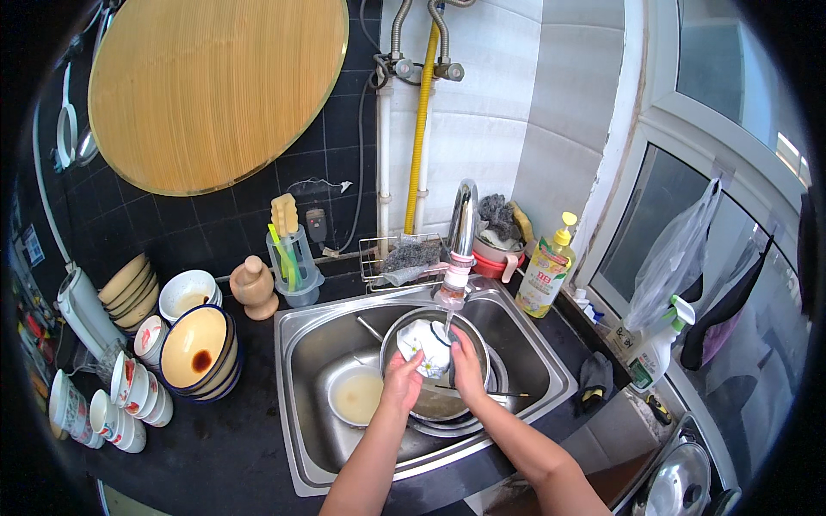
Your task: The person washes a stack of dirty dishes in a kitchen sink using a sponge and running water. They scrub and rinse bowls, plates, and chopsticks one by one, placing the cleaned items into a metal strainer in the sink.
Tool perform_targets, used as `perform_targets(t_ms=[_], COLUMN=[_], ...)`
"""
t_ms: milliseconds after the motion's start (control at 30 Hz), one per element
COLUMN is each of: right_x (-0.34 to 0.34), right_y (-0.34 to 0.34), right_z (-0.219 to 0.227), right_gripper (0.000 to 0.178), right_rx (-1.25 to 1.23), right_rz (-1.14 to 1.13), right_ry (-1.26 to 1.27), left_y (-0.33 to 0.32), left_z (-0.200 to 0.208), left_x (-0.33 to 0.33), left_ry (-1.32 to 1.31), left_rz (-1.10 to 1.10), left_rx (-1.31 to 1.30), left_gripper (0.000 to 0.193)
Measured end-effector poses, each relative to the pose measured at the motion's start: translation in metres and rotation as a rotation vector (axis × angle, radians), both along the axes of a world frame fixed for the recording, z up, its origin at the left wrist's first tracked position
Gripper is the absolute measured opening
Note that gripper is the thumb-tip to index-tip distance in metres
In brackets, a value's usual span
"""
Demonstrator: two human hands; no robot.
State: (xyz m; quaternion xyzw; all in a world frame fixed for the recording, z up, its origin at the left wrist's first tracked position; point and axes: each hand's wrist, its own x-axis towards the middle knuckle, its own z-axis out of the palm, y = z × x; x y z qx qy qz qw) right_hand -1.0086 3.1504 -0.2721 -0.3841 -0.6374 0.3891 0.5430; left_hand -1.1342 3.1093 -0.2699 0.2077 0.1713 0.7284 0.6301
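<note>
Over the steel sink, a white bowl with a floral pattern is tilted beneath the faucet, where a thin stream of water runs down. My left hand grips its near left edge, thumb on the surface. On the other side my right hand closes round the bowl's right edge; a small dark patch by its fingers is too unclear to name. Below both hands sits a round metal pot, with thin sticks across its right side. Left of it in the sink rests a pale bowl of cloudy liquid.
Stacked bowls and several patterned cups crowd the left counter. Behind the sink stand a wooden mortar, a utensil holder and a wire rack. A yellow-capped soap bottle and a spray bottle are at right.
</note>
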Motion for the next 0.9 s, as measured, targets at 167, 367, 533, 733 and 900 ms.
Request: perform_targets(t_ms=[167,367,533,733,900], right_x=[-0.002,-0.014,-0.031,-0.013,-0.018], right_y=[-0.012,-0.013,-0.051,-0.01,-0.037], right_z=[0.033,0.024,0.033,-0.004,0.018], right_gripper=[0.032,0.04,0.053,0.052,0.054], right_rx=[0.354,0.369,0.424,0.051,0.285], right_rz=[-0.035,-0.194,-0.021,-0.062,-0.086], right_ry=[-0.373,-0.464,-0.722,-0.136,-0.397], left_y=[-0.004,0.004,0.001,-0.001,-0.005], left_z=[0.002,-0.007,-0.009,0.004,0.01], left_x=[0.001,0.009,-0.002,0.0,-0.004], left_ry=[-0.016,-0.06,-0.163,-0.311,-0.33], left_rz=[0.009,-0.001,0.025,0.044,0.042], left_rx=[-0.068,-0.137,-0.165,-0.075,-0.007], left_gripper=[0.033,0.03,0.027,0.03,0.033])
